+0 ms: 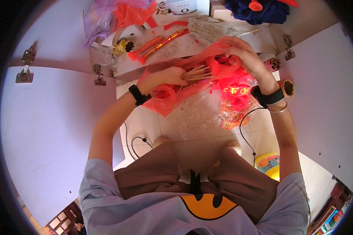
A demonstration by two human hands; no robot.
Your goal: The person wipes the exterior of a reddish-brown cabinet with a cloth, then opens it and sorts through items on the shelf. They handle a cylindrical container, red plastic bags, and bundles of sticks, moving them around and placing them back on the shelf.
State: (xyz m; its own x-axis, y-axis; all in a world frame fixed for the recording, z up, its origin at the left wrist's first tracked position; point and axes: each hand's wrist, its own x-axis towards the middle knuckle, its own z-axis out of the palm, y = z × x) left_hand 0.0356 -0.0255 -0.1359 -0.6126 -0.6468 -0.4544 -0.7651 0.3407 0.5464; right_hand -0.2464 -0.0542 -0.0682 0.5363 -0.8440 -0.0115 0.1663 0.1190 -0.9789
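A thin, see-through red plastic bag (166,103) is stretched between my hands, in front of an open cabinet. My left hand (170,76) reaches into it, closed around a bundle of thin wooden sticks (199,73) whose ends fan out to the right. My right hand (247,56) grips the bag's upper right edge, fingers curled over the film. Beneath the right hand hangs a bright red bundle (235,90) with gold markings, partly wrapped in clear plastic. Some of the bag's contents are hidden behind the film.
Red and gold tubes (164,43) and a gold foil piece (122,47) lie on the cabinet floor. Purple and red bags (106,19), a grey cloth (219,29) and dark blue fabric (257,11) sit further back. Open doors (59,125) flank me. A yellow tub (268,164) stands at right.
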